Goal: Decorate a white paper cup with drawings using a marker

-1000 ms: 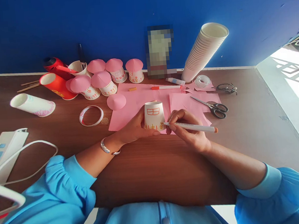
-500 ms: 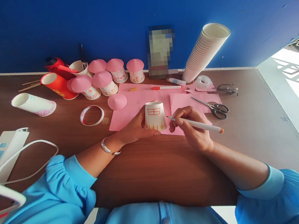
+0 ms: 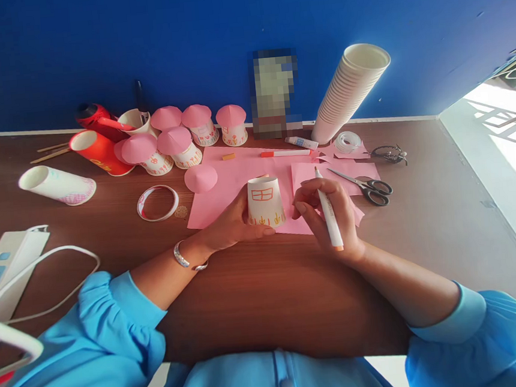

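My left hand is wrapped round an upturned white paper cup that stands on pink paper. The cup bears a red window drawing and small orange plants near its rim. My right hand is closed on a white marker pen, held a little to the right of the cup with its tip pointing away from me, off the cup. Both forearms rest on the brown table.
Several pink-roofed cup houses stand at the back. Also there: a loose pink cone, scissors, a tape roll, a glue tube, an orange pen, a leaning cup stack, a red cup, a tape ring, a power strip.
My right hand lifted the pen tip off the cup's lower edge, drew back to the right and swung the pen round, tip away from me. My left hand kept its hold.
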A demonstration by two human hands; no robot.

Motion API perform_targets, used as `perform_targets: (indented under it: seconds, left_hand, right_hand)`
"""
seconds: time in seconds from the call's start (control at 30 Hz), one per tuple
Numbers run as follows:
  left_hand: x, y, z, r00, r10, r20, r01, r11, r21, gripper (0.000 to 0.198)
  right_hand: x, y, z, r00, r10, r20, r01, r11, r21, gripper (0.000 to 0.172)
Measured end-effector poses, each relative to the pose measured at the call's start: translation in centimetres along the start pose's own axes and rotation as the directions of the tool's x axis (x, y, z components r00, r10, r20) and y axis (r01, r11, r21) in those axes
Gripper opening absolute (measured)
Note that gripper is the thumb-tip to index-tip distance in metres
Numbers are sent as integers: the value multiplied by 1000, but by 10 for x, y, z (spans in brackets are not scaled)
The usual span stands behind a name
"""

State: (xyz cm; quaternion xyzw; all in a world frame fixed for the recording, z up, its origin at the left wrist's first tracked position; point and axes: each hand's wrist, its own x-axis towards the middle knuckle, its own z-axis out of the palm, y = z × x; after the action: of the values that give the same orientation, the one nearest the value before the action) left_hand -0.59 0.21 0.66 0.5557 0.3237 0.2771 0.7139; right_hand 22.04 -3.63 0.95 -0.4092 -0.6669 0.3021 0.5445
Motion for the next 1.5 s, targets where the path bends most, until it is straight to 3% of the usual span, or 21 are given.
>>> perform_targets:
  seconds: [0.23, 0.5, 0.67, 0.83, 1.03, 1.23, 1.4, 1.5]
  left_hand:
    - [2, -1, 0, 999, 48, 11, -48, 998, 28, 76]
    - [1, -6, 3, 983, 184, -23, -179, 974, 138, 99]
    - [1, -4, 3, 952, 294, -89, -249, 909, 333, 101]
    - [4, 0, -3, 941, 311, -135, -191, 816, 546, 110]
    - [8, -4, -7, 945, 253, -209, -63, 763, 643, 115]
    - [9, -4, -10, 946, 265, -186, -121, 823, 555, 103]
    - [5, -1, -10, 969, 191, -156, -134, 939, 316, 82]
    - [4, 1, -7, 984, 120, -131, -92, 975, 205, 76]
  right_hand:
    - [-2, 7, 1, 1000, -7, 21, 7, 999, -39, 27]
    - [-4, 13, 2, 999, -18, 30, 22, 987, -159, 26]
    - [-1, 15, 1, 1000, -14, 25, 19, 981, -195, 28]
    - [-1, 22, 0, 999, 28, 46, -17, 977, -213, 28]
    - [-1, 29, -1, 995, 19, 102, -3, 988, -155, 33]
    - [1, 27, -2, 996, 10, 88, 4, 986, -167, 27]
    - [2, 11, -15, 993, -100, 65, 109, 982, -156, 43]
    - [2, -6, -20, 993, -70, 96, 76, 995, -60, 23]
